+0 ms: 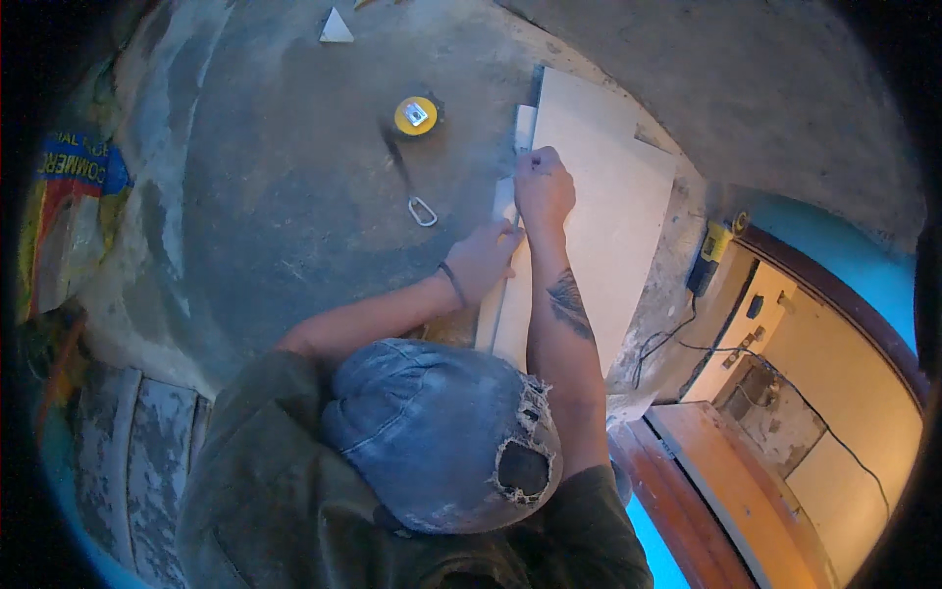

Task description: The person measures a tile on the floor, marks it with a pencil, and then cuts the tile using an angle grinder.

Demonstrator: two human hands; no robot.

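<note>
Floor (294, 177) lies open left of the board (608, 167), with a yellow disc (416, 116) and metal link (413, 210) obstructing.

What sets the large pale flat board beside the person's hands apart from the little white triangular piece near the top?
The large pale flat board is long and broad; the little white triangular piece is far smaller. The board is longer than it is wide, while the piece has three sides. The board lies beside the right hand; the piece lies well away from it. Both look pale and flat.
</note>
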